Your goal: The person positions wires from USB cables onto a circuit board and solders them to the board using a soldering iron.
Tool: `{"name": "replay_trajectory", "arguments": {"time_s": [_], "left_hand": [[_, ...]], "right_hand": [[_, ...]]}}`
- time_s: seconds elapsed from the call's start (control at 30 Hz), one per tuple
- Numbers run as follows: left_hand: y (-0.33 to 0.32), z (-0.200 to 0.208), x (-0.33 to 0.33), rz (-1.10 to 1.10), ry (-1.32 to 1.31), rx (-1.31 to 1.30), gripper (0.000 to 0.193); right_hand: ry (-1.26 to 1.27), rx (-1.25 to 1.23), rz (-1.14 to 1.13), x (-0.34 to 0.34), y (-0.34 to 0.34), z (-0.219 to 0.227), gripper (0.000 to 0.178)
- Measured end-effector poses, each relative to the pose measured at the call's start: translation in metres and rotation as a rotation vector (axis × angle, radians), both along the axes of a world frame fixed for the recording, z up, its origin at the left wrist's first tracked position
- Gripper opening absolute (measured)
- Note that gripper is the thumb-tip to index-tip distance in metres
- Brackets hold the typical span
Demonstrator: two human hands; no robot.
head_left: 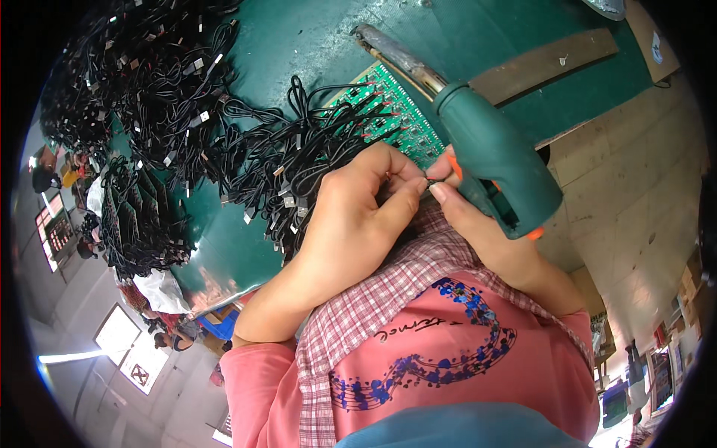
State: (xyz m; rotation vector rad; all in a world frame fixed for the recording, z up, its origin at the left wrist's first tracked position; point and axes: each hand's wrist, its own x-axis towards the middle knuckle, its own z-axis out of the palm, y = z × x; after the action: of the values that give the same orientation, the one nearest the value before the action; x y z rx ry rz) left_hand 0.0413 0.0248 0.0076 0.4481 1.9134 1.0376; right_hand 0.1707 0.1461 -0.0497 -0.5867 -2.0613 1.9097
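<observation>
A dark green pistol-shaped soldering gun (497, 142) lies across my right hand (485, 228), its long metal tip pointing to the far left. My right index finger comes out beside the gun's orange trigger; the grip and other fingers are hidden. The right thumb and finger press together close to my left fingertips. My left hand (358, 198) is closed in a pinch on the small dark end of a black cable (431, 181); the fingers cover most of it. Just beyond the hands is a green circuit board panel (407, 112), with red wires and black cables along it.
Bundles of black USB cables (172, 97) heap up over the left of the green table (299, 33). More cables with boards (142, 216) lie at the near left. A flat brown strip (545, 67) sits at the far right, near the table edge above a tiled floor (620, 172).
</observation>
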Motion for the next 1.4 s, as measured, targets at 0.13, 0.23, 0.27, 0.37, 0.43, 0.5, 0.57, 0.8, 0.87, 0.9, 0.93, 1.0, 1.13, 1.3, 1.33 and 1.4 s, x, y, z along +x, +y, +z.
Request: {"name": "replay_trajectory", "arguments": {"time_s": [0.13,0.23,0.27,0.37,0.43,0.5,0.57,0.8,0.87,0.9,0.93,1.0,1.13,1.3,1.33,1.4], "left_hand": [[-0.003,-0.002,0.002,0.018,-0.055,0.107,0.008],[-0.008,0.002,-0.001,0.159,-0.37,0.23,0.007],[-0.009,0.002,-0.003,0.133,-0.336,0.235,0.007],[-0.01,-0.001,-0.005,0.055,-0.196,0.227,0.008],[-0.007,-0.002,-0.003,0.059,-0.166,0.212,0.008],[-0.007,-0.003,-0.002,0.068,-0.127,0.194,0.009],[-0.007,-0.003,-0.001,0.103,-0.169,0.175,0.009],[-0.007,0.004,-0.008,0.128,-0.347,0.138,0.013],[-0.009,0.005,-0.009,0.05,-0.309,0.209,0.013],[-0.009,0.008,-0.01,0.048,-0.309,0.21,0.013],[-0.006,0.014,-0.011,-0.033,-0.208,0.188,0.012],[-0.006,0.015,-0.012,-0.079,-0.066,0.172,0.009],[0.004,-0.001,-0.012,-0.045,0.373,-0.022,0.004],[0.013,-0.004,-0.012,-0.172,0.666,-0.132,0.011],[0.016,-0.005,-0.008,-0.2,0.81,-0.167,0.012],[0.021,-0.007,-0.005,-0.271,1.0,-0.271,0.017]], "right_hand": [[0.055,-0.28,-0.154,-0.006,-0.004,0.007,0.022],[0.045,-0.828,-0.158,-0.005,-0.001,0.014,0.031],[0.016,-0.755,-0.092,-0.006,0.0,0.017,0.044],[-0.055,-0.722,-0.124,-0.01,-0.001,0.021,0.045],[-0.042,-0.676,-0.102,-0.01,0.002,0.022,0.045],[-0.026,-0.634,-0.071,-0.01,0.004,0.02,0.045],[-0.002,-0.508,0.004,-0.012,0.006,0.019,0.046],[-0.017,-0.739,-0.079,-0.012,0.005,0.022,0.044],[-0.079,-0.831,-0.049,-0.012,0.009,0.024,0.042],[-0.078,-0.83,-0.051,-0.012,0.009,0.023,0.042],[-0.063,-0.778,-0.038,-0.011,0.008,0.022,0.042],[-0.059,-0.725,-0.025,-0.009,0.007,0.022,0.041],[-0.127,-0.451,-0.056,0.015,0.019,0.025,0.038],[-0.266,-0.289,0.036,0.056,0.028,0.028,0.019],[-0.374,-0.176,0.117,0.059,0.032,0.037,0.018],[-0.384,-0.014,0.186,0.06,0.036,0.043,0.019]]}}
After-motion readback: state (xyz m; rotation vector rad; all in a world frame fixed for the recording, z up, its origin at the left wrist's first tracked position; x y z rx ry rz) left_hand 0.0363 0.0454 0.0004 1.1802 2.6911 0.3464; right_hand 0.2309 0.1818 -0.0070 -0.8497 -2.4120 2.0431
